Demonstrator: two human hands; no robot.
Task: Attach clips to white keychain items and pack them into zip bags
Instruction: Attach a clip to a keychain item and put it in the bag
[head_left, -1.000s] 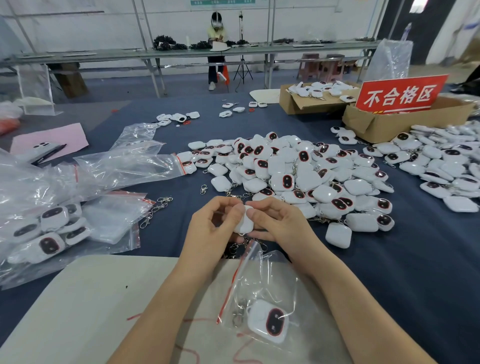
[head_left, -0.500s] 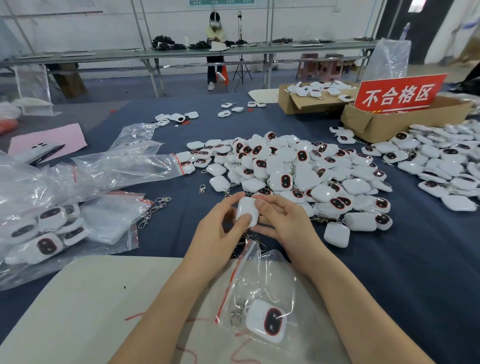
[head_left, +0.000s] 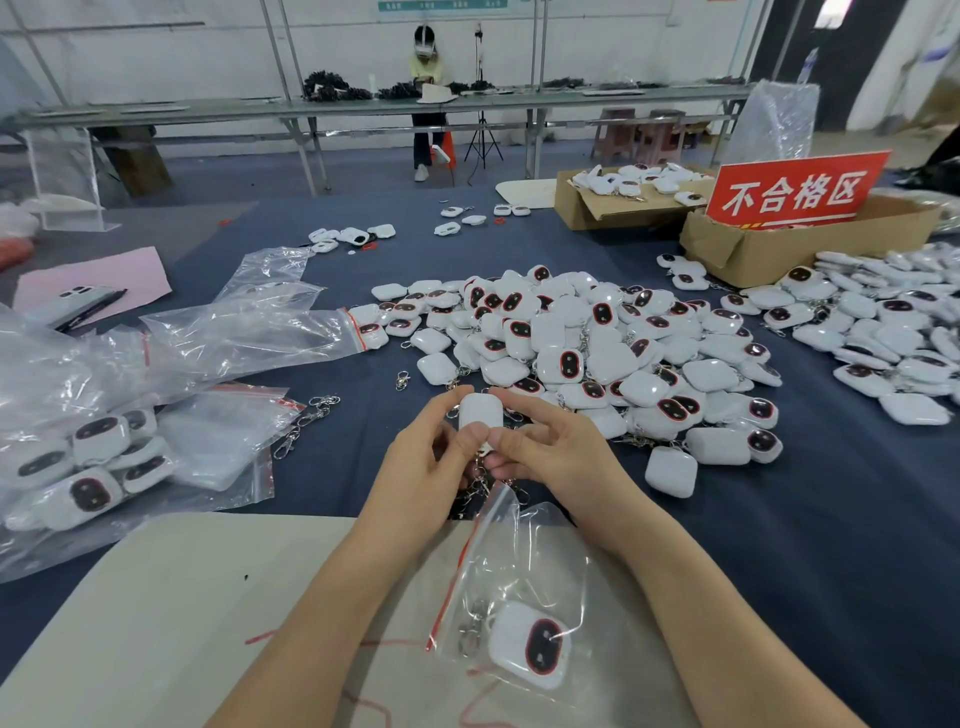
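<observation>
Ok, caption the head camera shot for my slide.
Left hand and right hand hold a white keychain item near a packed zip bag.

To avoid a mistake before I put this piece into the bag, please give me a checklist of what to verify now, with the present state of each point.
1. White keychain item held by both hands: ok. The left hand and the right hand both pinch it.
2. Clip joined to it: cannot tell. Fingers hide its lower end; metal clips show just below the hands.
3. Zip bag near: ok. It lies just before the wrists, with one packed item inside.
4. Bag mouth open: cannot tell.
5. Spare clips near: ok. They lie on the blue cloth, left of the left hand.
</observation>
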